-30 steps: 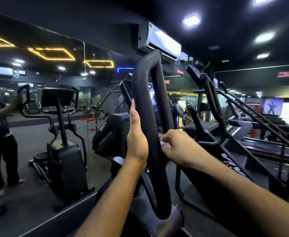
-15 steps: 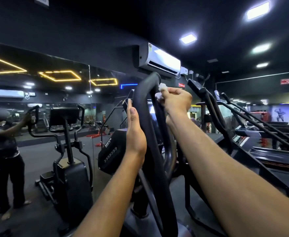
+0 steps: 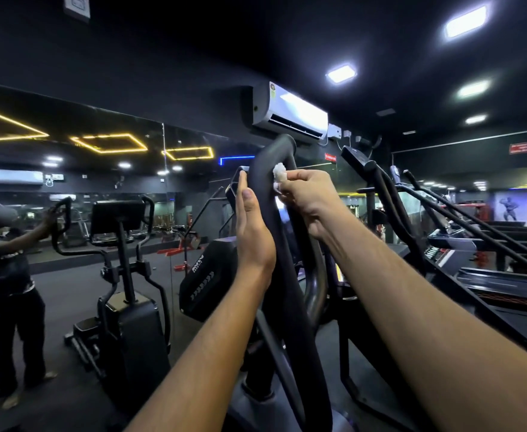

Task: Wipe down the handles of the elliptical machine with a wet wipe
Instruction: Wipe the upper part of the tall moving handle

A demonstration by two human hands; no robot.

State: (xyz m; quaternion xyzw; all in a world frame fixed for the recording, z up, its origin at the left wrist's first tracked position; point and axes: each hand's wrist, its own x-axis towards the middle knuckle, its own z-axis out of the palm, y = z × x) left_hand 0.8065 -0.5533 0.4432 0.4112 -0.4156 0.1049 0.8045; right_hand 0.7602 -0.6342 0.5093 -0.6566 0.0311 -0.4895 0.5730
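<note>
The handle (image 3: 282, 244) of the elliptical machine, a thick black looped bar, rises up the middle of the head view, its rounded top just below a white air conditioner (image 3: 290, 115) on the dark wall. The wet wipe (image 3: 278, 176), bunched into a small white wad, sits against the right side of the loop near the top. The right hand (image 3: 310, 198) pinches it between curled fingers and thumb and presses it to the bar. The left hand (image 3: 251, 226) lies flat against the left side of the handle, slightly lower, fingers straight and together pointing up, holding nothing. Its fingertips (image 3: 242, 179) reach beside the edge of the machine's console (image 3: 234, 188). To the left a wall mirror (image 3: 69, 182) shows a reflected elliptical and a person reaching to its handle. More dark machines (image 3: 474, 244) stand in a row to the right.
</note>
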